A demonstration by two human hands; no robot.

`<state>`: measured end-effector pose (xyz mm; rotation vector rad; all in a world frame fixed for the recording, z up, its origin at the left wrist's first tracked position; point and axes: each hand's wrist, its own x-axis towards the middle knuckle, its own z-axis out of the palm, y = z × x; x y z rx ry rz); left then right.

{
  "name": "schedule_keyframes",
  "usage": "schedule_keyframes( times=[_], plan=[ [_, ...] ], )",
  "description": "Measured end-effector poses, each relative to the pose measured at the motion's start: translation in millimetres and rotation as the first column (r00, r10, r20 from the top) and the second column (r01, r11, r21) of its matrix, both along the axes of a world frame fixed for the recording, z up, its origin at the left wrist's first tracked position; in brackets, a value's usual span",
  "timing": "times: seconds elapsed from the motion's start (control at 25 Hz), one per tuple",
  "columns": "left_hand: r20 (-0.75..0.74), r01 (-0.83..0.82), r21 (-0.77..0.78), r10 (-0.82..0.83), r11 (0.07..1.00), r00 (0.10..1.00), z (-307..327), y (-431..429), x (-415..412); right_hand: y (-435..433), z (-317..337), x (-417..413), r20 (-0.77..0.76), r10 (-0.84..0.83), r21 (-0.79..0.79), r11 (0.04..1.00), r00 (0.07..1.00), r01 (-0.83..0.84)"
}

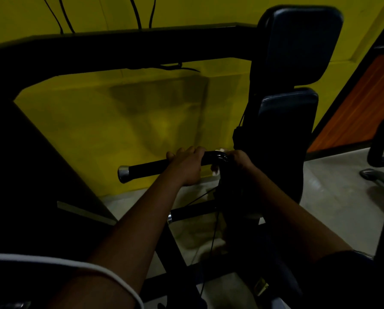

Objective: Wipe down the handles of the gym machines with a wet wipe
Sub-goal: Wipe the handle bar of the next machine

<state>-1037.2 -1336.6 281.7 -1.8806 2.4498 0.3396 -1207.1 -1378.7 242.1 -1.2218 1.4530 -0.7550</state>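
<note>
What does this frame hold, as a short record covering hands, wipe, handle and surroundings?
left hand: grips the black handle, fingers curled over it
right hand: holds a white wet wipe at the handle's inner bend; wipe shows above and below the bar
handle end: silver end cap, no hand on it
second handle: lower down, untouched
surroundings: black back pads on the right, yellow wall behind
light: dim

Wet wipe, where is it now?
Head view, right of centre: the wet wipe is bunched in the right hand at the inner end of the handle, beside the left hand gripping it.
</note>
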Motion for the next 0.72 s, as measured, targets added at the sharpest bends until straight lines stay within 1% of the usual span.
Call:
schedule_keyframes(
  times=[0.08, 0.12, 0.16, 0.2, 0.24, 0.28, 0.32, 0.36, 0.4, 0.44, 0.48, 0.52, 0.56, 0.6, 0.68, 0.72],
  plan=[
    [0.004, 0.001, -0.007, -0.001, 1.0, 1.0, 0, 0, 0, 20, -8, 6, 0.085, -0.169, -0.101, 0.979, 0.982, 0.178],
    [0.003, 0.001, -0.01, -0.001, 1.0, 1.0, -1, 0, 0, 34, -21, 7, 0.11, -0.241, -0.181, 0.949, 0.964, 0.258],
    [0.005, 0.003, -0.013, -0.003, 1.0, 1.0, -1, 0, 0, 48, -37, 9, 0.209, -0.299, -0.211, 0.916, 0.931, 0.341],
    [0.009, 0.005, -0.015, -0.005, 1.0, 1.0, -1, 0, -1, 61, -47, 9, 0.178, -0.361, -0.272, 0.876, 0.915, 0.399],
    [0.015, 0.006, -0.017, -0.006, 1.0, 1.0, -2, 0, -1, 68, -54, 9, 0.082, -0.41, -0.357, 0.839, 0.908, 0.411],
    [0.021, 0.007, -0.017, -0.007, 1.0, 1.0, -2, 0, -1, 71, -57, 9, -0.056, -0.456, -0.459, 0.802, 0.888, 0.383],
    [0.028, 0.007, -0.017, -0.007, 1.0, 1.0, -2, 0, -1, 73, -52, 10, -0.131, -0.488, -0.565, 0.752, 0.863, 0.34],
    [0.036, 0.007, -0.022, -0.007, 1.0, 0.999, -2, -1, -2, 75, -50, 10, -0.155, -0.494, -0.648, 0.705, 0.856, 0.289],
    [0.044, 0.006, -0.033, -0.005, 0.999, 0.999, -3, 0, -2, 79, -49, 10, -0.125, -0.481, -0.677, 0.681, 0.868, 0.28],
    [0.05, 0.004, -0.045, -0.002, 0.999, 0.999, -4, 1, -2, 86, -49, 8, -0.085, -0.464, -0.656, 0.692, 0.882, 0.301],
    [0.049, 0.003, -0.06, 0.0, 0.998, 0.999, -4, 3, -2, 96, -55, 3, -0.092, -0.396, -0.608, 0.749, 0.914, 0.263],
    [0.047, 0.004, -0.077, 0.0, 0.997, 0.999, -5, 4, -2, 106, -62, 0, -0.155, -0.33, -0.578, 0.795, 0.931, 0.185],
    [0.047, 0.007, -0.094, -0.003, 0.996, 0.999, -6, 5, -2, 115, -68, 0, -0.238, -0.288, -0.562, 0.82, 0.927, 0.11],
    [0.052, 0.011, -0.108, -0.005, 0.994, 0.999, -7, 6, -2, 118, -72, 1, -0.259, -0.269, -0.563, 0.822, 0.928, 0.081],
    [0.062, 0.009, -0.112, -0.002, 0.994, 0.998, -7, 6, -2, 113, -69, 5, -0.26, -0.358, -0.654, 0.749, 0.897, 0.109],
    [0.065, 0.005, -0.11, 0.002, 0.994, 0.998, -7, 5, -2, 109, -59, 11, -0.261, -0.368, -0.674, 0.732, 0.893, 0.104]
  ],
)
